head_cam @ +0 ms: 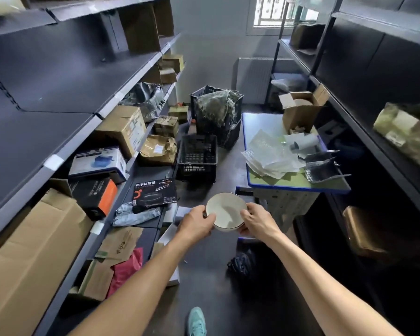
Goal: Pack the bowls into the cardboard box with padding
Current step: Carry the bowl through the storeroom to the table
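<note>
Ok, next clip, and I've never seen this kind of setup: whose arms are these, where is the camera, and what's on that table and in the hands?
There is no machine here. A person wears one wide-angle camera on the head, so you look forward and down along their own bare arms, and straight lines bend near the edges. The left hand and right hand each grip one side of a pale bowl, held in the air in a storeroom aisle between dark shelves. Ahead on the right stands a small table. On it are an open cardboard box at the far end, clear bubble-wrap sheets in the middle and silver padded pouches nearer the right edge. Black crates stand on the floor beyond the bowl.
</note>
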Motion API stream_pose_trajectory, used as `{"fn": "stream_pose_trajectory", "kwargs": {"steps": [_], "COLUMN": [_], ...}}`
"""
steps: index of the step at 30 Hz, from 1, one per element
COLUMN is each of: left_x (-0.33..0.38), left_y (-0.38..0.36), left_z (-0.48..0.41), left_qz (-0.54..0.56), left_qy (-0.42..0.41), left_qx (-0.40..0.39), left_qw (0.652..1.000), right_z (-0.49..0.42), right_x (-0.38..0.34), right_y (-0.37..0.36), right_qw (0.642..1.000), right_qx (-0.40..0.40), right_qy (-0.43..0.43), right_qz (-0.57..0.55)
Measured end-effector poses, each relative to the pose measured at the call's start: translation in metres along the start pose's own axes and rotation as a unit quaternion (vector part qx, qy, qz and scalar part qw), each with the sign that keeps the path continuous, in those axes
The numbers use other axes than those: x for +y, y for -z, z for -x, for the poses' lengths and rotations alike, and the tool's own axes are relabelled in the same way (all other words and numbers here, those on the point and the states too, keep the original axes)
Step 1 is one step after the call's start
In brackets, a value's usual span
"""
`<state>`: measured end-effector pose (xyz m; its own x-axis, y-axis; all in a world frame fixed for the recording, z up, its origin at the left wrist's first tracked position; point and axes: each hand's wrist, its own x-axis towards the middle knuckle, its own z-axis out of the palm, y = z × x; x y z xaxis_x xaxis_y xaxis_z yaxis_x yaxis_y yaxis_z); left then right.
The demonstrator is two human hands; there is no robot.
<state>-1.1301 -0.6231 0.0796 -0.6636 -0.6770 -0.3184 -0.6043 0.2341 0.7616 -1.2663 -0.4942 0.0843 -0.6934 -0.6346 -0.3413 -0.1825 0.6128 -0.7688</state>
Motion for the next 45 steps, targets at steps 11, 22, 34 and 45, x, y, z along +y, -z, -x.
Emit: {"fn": "stream_pose_trajectory", "kwargs": {"steps": [11, 22, 34, 45], "left_x": [0.048, 0.106, 0.191, 0.250], "left_y": [0.043, 0.061, 0.048, -0.003], "left_z": [-0.164, -0.337, -0.493, -0.647], "left_qz": [-0.021, -0.058, -0.091, -0.160], "left_qy": [-0.023, -0.002, -0.019, -0.117], "left_qx": [-0.039, -0.030, -0.093, -0.215], "left_qw": [0.999, 0.998, 0.991, 0.956], "right_z": [-0.144, -0.334, -0.474, -0.567], "right_x": [-0.057, -0.095, -0.101, -0.080], "right_y": [0.025, 0.065, 0.136, 0.180], "right_qw": [0.999, 1.000, 0.996, 0.961], "right_qx": [0.046, 0.013, 0.047, 0.177], "right_qy": [-0.006, 0.001, -0.040, -0.155], "right_qz": [0.017, -0.026, -0.057, -0.143]}}
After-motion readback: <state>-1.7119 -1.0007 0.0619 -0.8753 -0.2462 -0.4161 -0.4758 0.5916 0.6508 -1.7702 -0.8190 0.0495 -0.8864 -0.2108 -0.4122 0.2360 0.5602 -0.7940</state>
